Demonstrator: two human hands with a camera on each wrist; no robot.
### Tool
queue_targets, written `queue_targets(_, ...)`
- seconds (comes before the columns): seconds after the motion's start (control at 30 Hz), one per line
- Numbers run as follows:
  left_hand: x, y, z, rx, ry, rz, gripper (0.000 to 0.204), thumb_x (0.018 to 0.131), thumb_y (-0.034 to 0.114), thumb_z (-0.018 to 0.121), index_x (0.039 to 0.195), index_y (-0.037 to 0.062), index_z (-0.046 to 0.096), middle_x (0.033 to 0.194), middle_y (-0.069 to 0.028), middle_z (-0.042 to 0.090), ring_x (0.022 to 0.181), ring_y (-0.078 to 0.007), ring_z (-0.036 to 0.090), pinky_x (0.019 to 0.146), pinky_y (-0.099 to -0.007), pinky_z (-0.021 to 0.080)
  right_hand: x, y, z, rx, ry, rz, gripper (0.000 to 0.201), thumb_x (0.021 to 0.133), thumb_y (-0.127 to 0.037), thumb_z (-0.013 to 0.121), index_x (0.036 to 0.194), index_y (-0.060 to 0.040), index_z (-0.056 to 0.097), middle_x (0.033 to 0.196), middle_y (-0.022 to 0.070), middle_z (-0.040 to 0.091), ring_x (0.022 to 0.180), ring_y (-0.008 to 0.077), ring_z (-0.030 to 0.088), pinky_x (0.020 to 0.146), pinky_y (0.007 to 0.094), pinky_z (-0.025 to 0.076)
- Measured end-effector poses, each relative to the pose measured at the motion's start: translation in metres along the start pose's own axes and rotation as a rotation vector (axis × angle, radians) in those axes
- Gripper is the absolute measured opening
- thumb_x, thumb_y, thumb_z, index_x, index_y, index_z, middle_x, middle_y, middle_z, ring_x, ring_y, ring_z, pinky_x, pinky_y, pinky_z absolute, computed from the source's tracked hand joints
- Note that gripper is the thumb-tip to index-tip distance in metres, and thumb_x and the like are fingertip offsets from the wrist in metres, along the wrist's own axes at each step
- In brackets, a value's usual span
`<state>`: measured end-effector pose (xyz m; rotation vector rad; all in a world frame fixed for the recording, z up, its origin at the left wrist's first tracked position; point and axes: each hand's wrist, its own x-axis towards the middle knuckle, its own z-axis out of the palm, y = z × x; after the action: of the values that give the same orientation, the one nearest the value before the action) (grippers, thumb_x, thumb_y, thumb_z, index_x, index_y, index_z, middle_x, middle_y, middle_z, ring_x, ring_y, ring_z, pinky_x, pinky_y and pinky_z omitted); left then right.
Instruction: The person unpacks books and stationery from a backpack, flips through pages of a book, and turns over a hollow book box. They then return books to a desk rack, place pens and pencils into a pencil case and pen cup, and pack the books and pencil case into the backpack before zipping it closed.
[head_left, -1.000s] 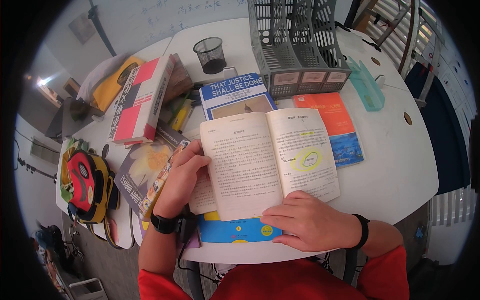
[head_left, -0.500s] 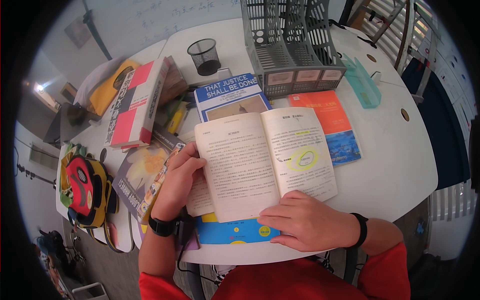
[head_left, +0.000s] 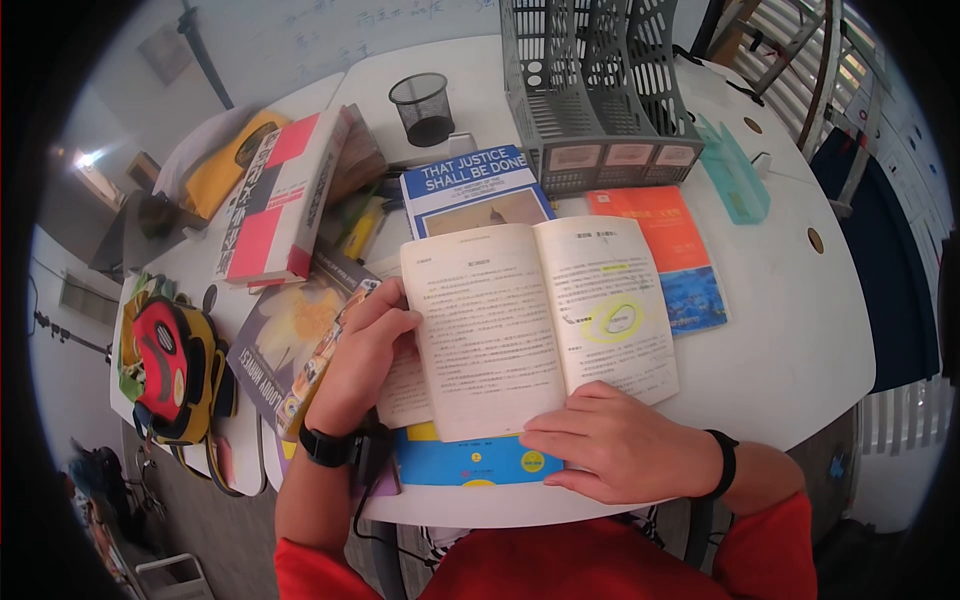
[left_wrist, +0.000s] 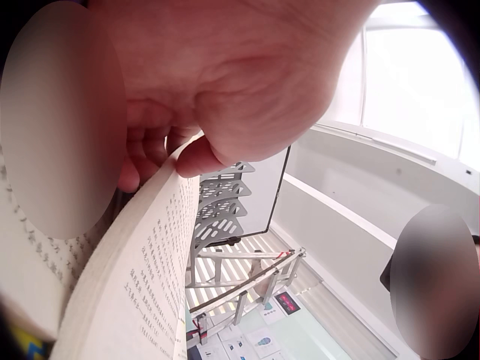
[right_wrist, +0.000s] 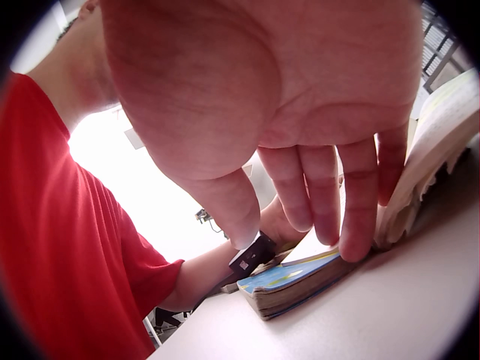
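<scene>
An open book [head_left: 490, 330] with printed pages lies tilted over other books, a yellow-ringed mark on its right page. The left hand [head_left: 362, 350] grips its left edge, thumb on the page and fingers behind; in the left wrist view that hand [left_wrist: 225, 75] pinches the page block [left_wrist: 142, 247]. The right hand [head_left: 625, 445] rests at the book's lower edge, fingers fairly straight in the right wrist view, where the hand [right_wrist: 270, 97] is beside the blue book [right_wrist: 289, 281]. That blue book [head_left: 480, 462] lies partly beneath the open one.
Behind are a blue-and-white book [head_left: 475, 190], an orange-and-blue book [head_left: 665, 260], a grey file rack [head_left: 615, 165] and a mesh cup [head_left: 421, 110]. A thick red-and-white book [head_left: 285, 200], a flower-covered book [head_left: 295, 325] and a red-yellow bag [head_left: 170, 370] are left; a teal holder [head_left: 735, 175] is right.
The head view has shifted slightly, moving the whole scene a little within the picture. Both hands keep their places on the open book.
</scene>
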<state>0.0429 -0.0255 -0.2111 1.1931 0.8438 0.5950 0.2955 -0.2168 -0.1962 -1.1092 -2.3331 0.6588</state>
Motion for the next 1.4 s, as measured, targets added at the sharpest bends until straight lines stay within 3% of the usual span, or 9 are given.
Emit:
queue_targets(0.07, -0.0001, -0.0012, -0.0004, 0.008, 0.013, 0.006, 0.039, 0.101, 0.008, 0.048, 0.137, 0.0006, 0.060, 0.119, -0.0050, 0.068, 0.103, -0.0120, 0.063, 0.092, -0.0284, 0.050, 0.0003, -0.0003, -0.0003, 0.005, 0.000, -0.001, 0.044, 0.090, -0.022, 0.079, 0.126, -0.0009, 0.064, 0.118, 0.0100, 0.068, 0.099, 0.0260, 0.064, 0.096, 0.0380, 0.045)
queue_targets(0.17, -0.0005, 0.0000, 0.0016, 0.019, 0.012, 0.015, 0.037, 0.101, 0.009, 0.048, 0.135, 0.0017, 0.061, 0.117, -0.0043, 0.068, 0.102, -0.0111, 0.062, 0.091, -0.0278, 0.049, 0.0007, -0.0008, -0.0011, 0.007, -0.002, 0.002, 0.045, 0.089, -0.021, 0.079, 0.127, -0.0014, 0.064, 0.118, 0.0096, 0.068, 0.098, 0.0259, 0.064, 0.096, 0.0379, 0.045)
queue_targets(0.3, -0.0018, 0.0026, 0.0001, 0.020, 0.019, -0.009, 0.040, 0.099, 0.006, 0.047, 0.137, -0.0010, 0.058, 0.127, -0.0083, 0.067, 0.115, -0.0156, 0.063, 0.104, -0.0316, 0.049, 0.0009, -0.0014, -0.0021, 0.018, -0.026, 0.020, 0.047, 0.089, -0.021, 0.080, 0.128, -0.0016, 0.065, 0.120, 0.0097, 0.068, 0.098, 0.0259, 0.064, 0.096, 0.0381, 0.045)
queue_targets(0.5, -0.0008, 0.0027, -0.0003, 0.027, 0.001, -0.025, 0.036, 0.100, 0.007, 0.048, 0.132, -0.0004, 0.060, 0.120, -0.0068, 0.068, 0.109, -0.0139, 0.064, 0.099, -0.0295, 0.050, 0.0028, -0.0035, -0.0042, 0.024, -0.027, 0.038, 0.048, 0.088, -0.020, 0.081, 0.129, -0.0011, 0.065, 0.123, 0.0104, 0.070, 0.103, 0.0254, 0.066, 0.097, 0.0384, 0.045)
queue_targets(1.07, -0.0014, 0.0033, 0.0023, 0.016, 0.002, -0.018, 0.035, 0.101, 0.007, 0.047, 0.133, 0.0012, 0.060, 0.119, -0.0052, 0.069, 0.103, -0.0109, 0.065, 0.091, -0.0274, 0.050, 0.0021, -0.0036, -0.0034, 0.030, -0.024, 0.052, 0.047, 0.087, -0.019, 0.082, 0.128, -0.0002, 0.065, 0.123, 0.0112, 0.070, 0.106, 0.0259, 0.067, 0.098, 0.0385, 0.046)
queue_targets(1.13, -0.0014, 0.0034, 0.0026, 0.013, 0.005, -0.019, 0.035, 0.101, 0.007, 0.047, 0.134, 0.0014, 0.060, 0.119, -0.0052, 0.069, 0.103, -0.0109, 0.065, 0.091, -0.0273, 0.050, 0.0020, -0.0031, -0.0018, 0.041, -0.001, 0.056, 0.047, 0.086, -0.019, 0.085, 0.127, -0.0006, 0.069, 0.125, 0.0126, 0.072, 0.097, 0.0256, 0.066, 0.096, 0.0388, 0.047)
queue_targets(1.4, 0.0006, -0.0002, -0.0020, 0.061, 0.001, -0.007, 0.035, 0.101, 0.007, 0.047, 0.133, 0.0017, 0.059, 0.118, -0.0054, 0.069, 0.101, -0.0113, 0.066, 0.089, -0.0281, 0.052, 0.0016, -0.0039, -0.0034, 0.027, -0.012, 0.058, 0.045, 0.087, -0.018, 0.083, 0.126, -0.0007, 0.068, 0.124, 0.0116, 0.071, 0.101, 0.0260, 0.067, 0.097, 0.0389, 0.047)
